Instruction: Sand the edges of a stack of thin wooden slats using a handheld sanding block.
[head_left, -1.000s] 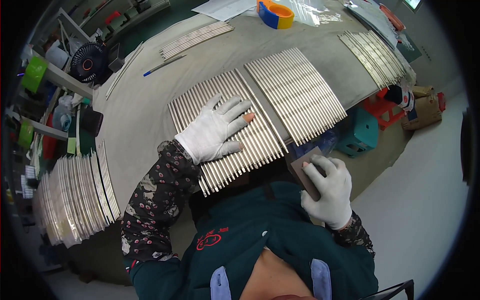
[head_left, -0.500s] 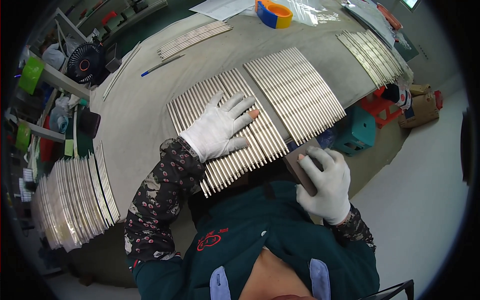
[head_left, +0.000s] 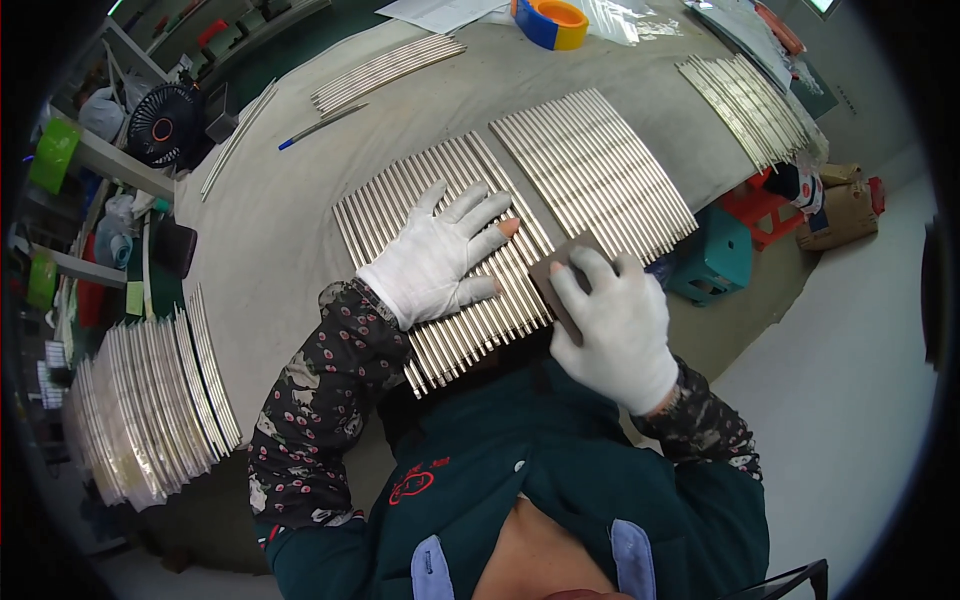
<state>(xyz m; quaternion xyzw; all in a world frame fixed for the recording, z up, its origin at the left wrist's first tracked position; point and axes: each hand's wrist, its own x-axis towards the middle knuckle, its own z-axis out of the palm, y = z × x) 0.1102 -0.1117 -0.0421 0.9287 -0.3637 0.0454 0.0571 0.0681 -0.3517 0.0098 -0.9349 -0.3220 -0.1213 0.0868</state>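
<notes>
Gloved in white with some fingertips bare, my left hand lies flat, fingers spread, on a row of slim silver metal rods set side by side on the table. My right hand, in a similar glove, grips a flat brown block, which resembles a sanding block. The block is at the right edge of that row, near the rods' near ends; whether it presses on them I cannot tell. A second row of metal rods lies just to the right, across a narrow gap.
Bagged rods lie at the left edge, more rods at the far right. At the back are a small rod bundle, a pen and a tape roll. A teal stool stands beside the table, right; a black fan, left.
My right hand has moved left and away from my body with the brown block, from beyond the table's near edge to the rods. My left hand has stayed in place.
</notes>
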